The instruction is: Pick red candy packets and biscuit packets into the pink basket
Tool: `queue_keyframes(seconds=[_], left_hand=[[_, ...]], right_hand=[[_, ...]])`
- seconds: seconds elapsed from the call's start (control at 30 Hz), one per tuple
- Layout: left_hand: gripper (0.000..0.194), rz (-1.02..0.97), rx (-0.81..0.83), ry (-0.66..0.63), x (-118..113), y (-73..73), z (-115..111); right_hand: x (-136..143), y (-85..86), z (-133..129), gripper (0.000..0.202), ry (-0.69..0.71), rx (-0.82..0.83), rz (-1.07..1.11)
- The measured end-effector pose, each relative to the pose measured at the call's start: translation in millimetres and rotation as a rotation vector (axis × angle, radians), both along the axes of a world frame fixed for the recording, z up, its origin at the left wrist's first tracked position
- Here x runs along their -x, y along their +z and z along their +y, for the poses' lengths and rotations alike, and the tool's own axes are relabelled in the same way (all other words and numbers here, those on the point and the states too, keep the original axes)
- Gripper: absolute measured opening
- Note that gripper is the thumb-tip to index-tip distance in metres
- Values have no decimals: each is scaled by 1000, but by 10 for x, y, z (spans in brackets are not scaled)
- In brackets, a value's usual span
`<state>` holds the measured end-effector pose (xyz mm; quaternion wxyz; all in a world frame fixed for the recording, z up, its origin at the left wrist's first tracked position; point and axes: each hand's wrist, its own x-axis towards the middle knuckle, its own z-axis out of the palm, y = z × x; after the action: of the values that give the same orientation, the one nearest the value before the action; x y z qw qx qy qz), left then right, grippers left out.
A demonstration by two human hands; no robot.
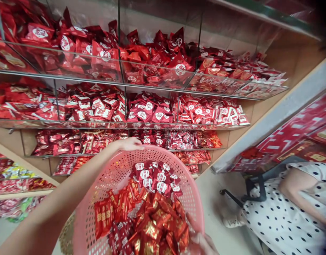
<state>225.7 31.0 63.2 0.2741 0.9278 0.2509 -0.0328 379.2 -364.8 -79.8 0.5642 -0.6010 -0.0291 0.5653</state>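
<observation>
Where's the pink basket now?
In the head view, the pink basket is lower centre, left hand at its far rim, right hand at its right side.

You are getting bright light on the shelving [301, 63] beyond your left hand [129, 143]; foil wrappers [152, 230] beside your right hand [200, 239] are glinting, while the corner far above it is blurring into black.

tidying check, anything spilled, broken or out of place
Nothing stands out: the round pink perforated plastic basket looks undamaged, shiny red-and-gold packets lie inside it, and red-and-white packets sit behind clear shelf fronts, none visibly spilled.
</observation>
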Motion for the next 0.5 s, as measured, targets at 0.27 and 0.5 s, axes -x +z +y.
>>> queue_keyframes(seconds=[0.27,0.5], left_hand=[[43,-90,-121,116,131,-274,-130],[50,-84,-193,154,98,-260,-185]], right_hand=[[13,287,103,81,82,67,-73],[-457,825,540,63,133,-135,-945]])
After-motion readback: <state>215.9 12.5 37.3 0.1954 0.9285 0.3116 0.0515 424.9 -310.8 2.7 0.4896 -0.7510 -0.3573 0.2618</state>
